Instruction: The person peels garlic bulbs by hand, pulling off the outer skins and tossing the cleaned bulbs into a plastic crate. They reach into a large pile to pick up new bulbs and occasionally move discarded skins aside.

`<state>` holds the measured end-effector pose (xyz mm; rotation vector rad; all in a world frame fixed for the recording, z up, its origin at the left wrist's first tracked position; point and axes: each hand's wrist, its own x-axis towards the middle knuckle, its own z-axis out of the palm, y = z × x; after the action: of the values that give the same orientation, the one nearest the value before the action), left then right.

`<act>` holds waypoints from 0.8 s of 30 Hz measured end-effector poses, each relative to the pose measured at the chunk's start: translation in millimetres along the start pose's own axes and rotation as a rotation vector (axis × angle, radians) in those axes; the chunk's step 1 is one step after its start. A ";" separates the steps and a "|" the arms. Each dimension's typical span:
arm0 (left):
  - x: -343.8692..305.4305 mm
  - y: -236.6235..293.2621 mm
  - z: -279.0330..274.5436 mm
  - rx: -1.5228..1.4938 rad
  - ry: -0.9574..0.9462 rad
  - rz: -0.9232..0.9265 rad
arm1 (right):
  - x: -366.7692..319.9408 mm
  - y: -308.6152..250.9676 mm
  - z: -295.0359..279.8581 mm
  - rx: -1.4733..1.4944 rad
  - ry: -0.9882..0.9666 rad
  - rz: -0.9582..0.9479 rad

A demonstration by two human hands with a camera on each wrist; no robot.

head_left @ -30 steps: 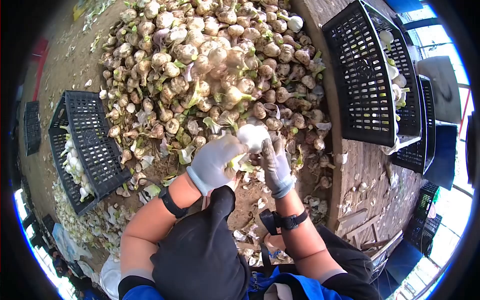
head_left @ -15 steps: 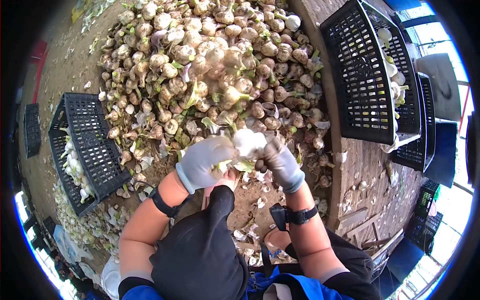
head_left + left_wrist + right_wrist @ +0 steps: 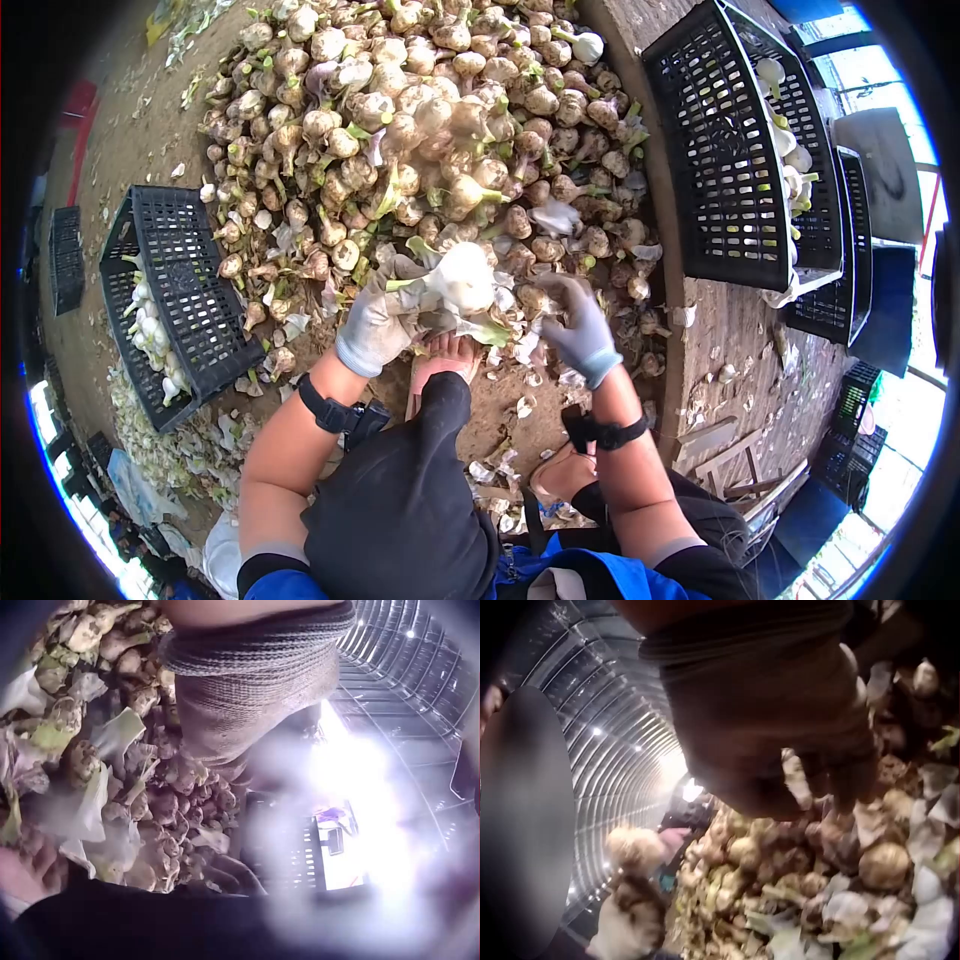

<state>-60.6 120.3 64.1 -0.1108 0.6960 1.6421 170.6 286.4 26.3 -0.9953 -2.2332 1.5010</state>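
- Left hand (image 3: 385,318), gloved, is curled round a clean white garlic bulb (image 3: 465,278) and holds it just above the near edge of the pile (image 3: 420,130). Grip it low at the stalk end so the loose skins hang free of your fingers.
- To that hand's left, the left crate (image 3: 185,270) lies tilted on the dirt floor with white bulbs along its outer wall. The bare ground between it and your wrist gives you room to swing that way.
- Under the bulb, your sandalled foot (image 3: 440,352) sits close, so let peelings fall clear of it.
- Your right hand (image 3: 580,322), also gloved, has its fingers bent down among the brown bulbs just right of the white one. You cannot tell whether it grips one or only touches.
- Further right, the ledge (image 3: 720,330) rises near that hand, and the right crate (image 3: 735,150) stands on it, well apart. Mind the ledge's edge when you reach across.
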 end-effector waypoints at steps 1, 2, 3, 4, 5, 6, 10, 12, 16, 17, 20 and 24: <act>1.3 -3.9 -2.9 -0.002 0.002 0.000 | -2.6 -17.8 14.3 0.270 -0.012 0.067; 2.3 -9.7 -8.8 0.247 0.058 0.085 | -4.8 -34.2 23.0 0.360 0.024 0.191; 2.9 -13.6 -11.3 0.498 0.111 0.168 | -2.5 -55.7 24.8 0.237 0.064 0.114; 0.1 -15.1 0.8 0.706 0.140 0.271 | 0.1 -68.4 26.6 0.118 0.061 0.094; -2.8 -13.8 6.6 0.709 0.137 0.268 | 2.9 -79.1 28.0 -0.002 0.061 0.074; -4.6 -13.0 11.4 1.052 0.064 0.400 | 6.1 -90.6 29.8 -0.120 0.082 0.065; -6.4 -13.9 17.1 1.463 -0.079 0.673 | 8.7 -81.2 38.0 -0.213 0.077 0.012; -9.2 -15.3 14.9 1.536 -0.092 0.707 | 9.0 -68.7 32.9 -0.259 0.081 0.079; -12.0 -11.0 10.9 0.920 0.068 0.399 | 6.5 -6.2 8.5 -0.412 0.160 0.296; -11.9 -9.2 11.6 0.612 0.128 0.218 | 2.4 4.8 7.0 -0.345 0.197 0.253; -5.9 -12.2 -5.2 0.553 0.131 0.114 | -4.0 -22.3 12.9 0.707 -0.036 0.459; -3.0 -10.0 6.8 0.616 0.123 -0.013 | -1.4 -56.3 27.3 0.619 -0.219 0.360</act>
<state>-48.6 121.4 67.2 0.2293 1.2609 1.3509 134.3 253.4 65.1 -1.0886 -1.5631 2.3544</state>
